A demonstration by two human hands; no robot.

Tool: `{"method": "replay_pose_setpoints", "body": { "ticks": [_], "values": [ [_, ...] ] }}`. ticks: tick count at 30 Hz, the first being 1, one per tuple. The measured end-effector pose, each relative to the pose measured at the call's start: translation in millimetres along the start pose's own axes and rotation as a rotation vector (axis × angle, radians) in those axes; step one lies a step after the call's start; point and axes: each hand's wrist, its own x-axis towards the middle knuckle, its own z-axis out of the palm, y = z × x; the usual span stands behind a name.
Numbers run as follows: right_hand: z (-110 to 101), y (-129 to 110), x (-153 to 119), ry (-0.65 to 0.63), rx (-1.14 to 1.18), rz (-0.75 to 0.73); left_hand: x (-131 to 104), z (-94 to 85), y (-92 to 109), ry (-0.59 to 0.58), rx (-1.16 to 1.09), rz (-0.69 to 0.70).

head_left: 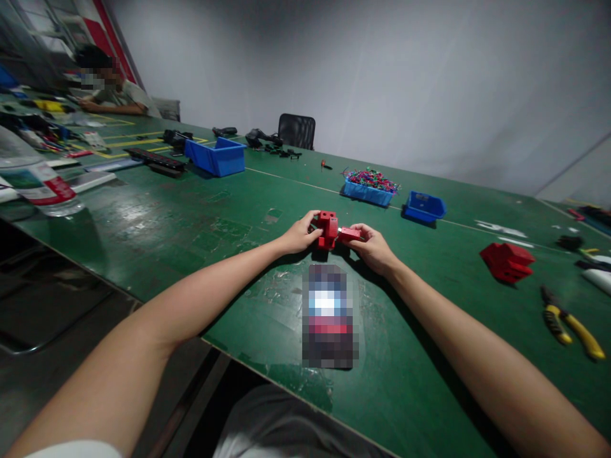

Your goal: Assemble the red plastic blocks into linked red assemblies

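Note:
My left hand (301, 234) is closed around the left side of a red block (327, 229) with round holes in its top and a notch in its front. In my right hand (375, 248) is a small red piece (351, 235), pinched between thumb and fingers. A short silvery part shows between this piece and the block's right side; whether it sits inside the block I cannot tell. Both hands are just above the green table (267, 305). Nearer to me, below them, lies a flat dark rectangular object (329, 318), its face blurred out.
At right are another red block (508, 262) and yellow-handled pliers (568, 321). Farther back stand a blue bin of coloured bits (370, 189), a smaller blue bin (424, 207) and a larger one (217, 156). A plastic bottle (41, 178) is at left; a person (119, 95) sits beyond.

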Motion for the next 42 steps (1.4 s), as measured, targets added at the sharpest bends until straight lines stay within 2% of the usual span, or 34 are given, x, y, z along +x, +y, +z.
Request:
{"method": "replay_pose_setpoints", "body": {
  "ticks": [9, 17, 21, 30, 36, 42],
  "values": [
    [-1.0, 2.2, 1.4, 0.015, -0.008, 0.0, 0.8, 0.8, -3.8, 0.0, -0.026, 0.005],
    [2.0, 1.2, 6.2, 0.138, 0.279, 0.09, -0.4, 0.4, -1.5, 0.002, -0.013, -0.006],
    [-1.7, 0.3, 7.7, 0.163, 0.351, 0.12, -0.5, 0.2, -1.2, -0.004, -0.003, -0.001],
    [-17.8, 5.2, 13.0, 0.198, 0.403, 0.196, -1.6, -0.8, 2.8, -0.002, 0.007, -0.024],
    [-14.8, 0.6, 10.8, 0.224, 0.461, 0.257, -1.5, -0.8, 2.9, 0.001, 0.02, -0.01],
    [-10.3, -4.1, 7.9, 0.218, 0.461, 0.241, -1.7, -0.3, 1.8, -0.001, 0.015, -0.016]
  ]
}}
